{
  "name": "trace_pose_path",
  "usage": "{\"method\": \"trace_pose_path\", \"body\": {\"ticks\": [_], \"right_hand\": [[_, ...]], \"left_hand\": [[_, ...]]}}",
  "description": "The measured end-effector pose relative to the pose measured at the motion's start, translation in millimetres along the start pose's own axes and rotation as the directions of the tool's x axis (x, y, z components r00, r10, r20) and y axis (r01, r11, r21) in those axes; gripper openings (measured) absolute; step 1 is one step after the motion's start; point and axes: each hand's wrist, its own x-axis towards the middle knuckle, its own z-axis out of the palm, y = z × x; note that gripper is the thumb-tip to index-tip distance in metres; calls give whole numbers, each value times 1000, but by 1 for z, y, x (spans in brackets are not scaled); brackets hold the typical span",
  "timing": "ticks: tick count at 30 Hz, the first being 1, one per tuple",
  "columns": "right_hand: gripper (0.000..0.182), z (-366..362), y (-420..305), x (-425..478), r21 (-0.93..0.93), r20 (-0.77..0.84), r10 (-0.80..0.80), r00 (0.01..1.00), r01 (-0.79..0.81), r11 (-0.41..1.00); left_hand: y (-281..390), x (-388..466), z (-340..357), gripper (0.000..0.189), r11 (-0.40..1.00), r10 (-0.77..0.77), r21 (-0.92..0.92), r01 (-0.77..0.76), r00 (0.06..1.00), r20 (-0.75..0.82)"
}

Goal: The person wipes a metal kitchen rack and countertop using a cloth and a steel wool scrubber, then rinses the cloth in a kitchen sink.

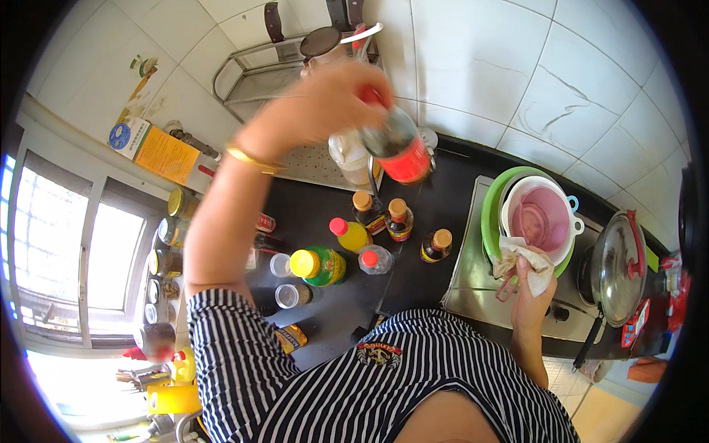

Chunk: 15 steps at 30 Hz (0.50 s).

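Observation:
My left hand (332, 97), blurred by motion and with a gold bracelet at the wrist, grips a clear plastic bottle (400, 152) by its red cap. The bottle is tilted, has a red label and holds dark liquid. My right hand (532, 296) pinches a crumpled white cloth or paper towel (532, 266) against the near rim of a white colander (560, 249). A pink strainer (536, 216) sits inside the colander, and a green basin (490, 227) lies beneath. Below the raised bottle stand several dark sauce bottles with tan caps (399, 221).
A metal rack (238, 91) stands against the tiled wall. On the black counter are a yellow-capped green bottle (318, 267), a red-capped bottle (376, 259) and small jars. A lidded pan (617, 268) rests on the stove (476, 299) at right. Jars line the window side (164, 263).

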Motion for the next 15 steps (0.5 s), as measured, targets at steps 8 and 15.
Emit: {"method": "trace_pose_path", "body": {"ticks": [8,15], "right_hand": [[15,9,0,-1,-32,65,68,996,-66,997],[17,35,-10,5,-41,130,45,991,-40,998]], "left_hand": [[-51,-55,-133,22,891,-432,-92,445,769,-471],[-169,-57,-172,39,700,-384,120,704,513,-767]]}}
